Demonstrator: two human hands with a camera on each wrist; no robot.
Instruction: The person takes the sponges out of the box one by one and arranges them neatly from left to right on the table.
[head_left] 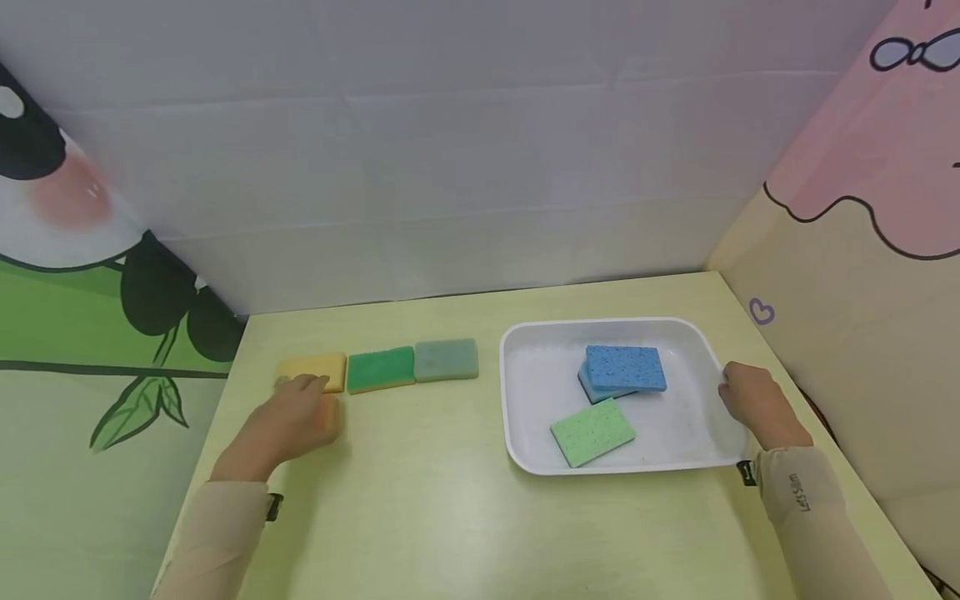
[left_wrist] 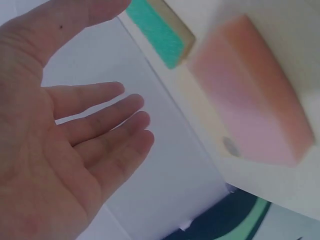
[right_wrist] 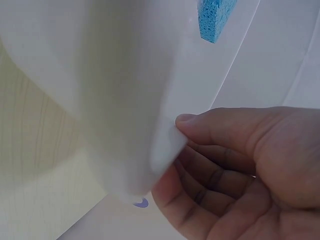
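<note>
At the table's left side, my left hand (head_left: 281,423) is over an orange sponge (head_left: 330,417), just in front of a yellow sponge (head_left: 311,367). In the left wrist view the fingers of that hand (left_wrist: 75,130) are extended, apart from a sponge with pink and orange faces (left_wrist: 245,95). My right hand (head_left: 761,406) grips the right rim of a white tray (head_left: 517,450); in the right wrist view this hand (right_wrist: 235,165) pinches the tray edge (right_wrist: 167,145) between thumb and fingers. Two blue sponges (head_left: 626,368), overlapping, and a light green sponge (head_left: 592,432) lie in the tray.
A green sponge (head_left: 381,369) and a grey-green sponge (head_left: 446,360) continue the row right of the yellow one, left of the tray. White fabric (head_left: 450,167) stands behind the table (head_left: 435,517), with printed panels at both sides.
</note>
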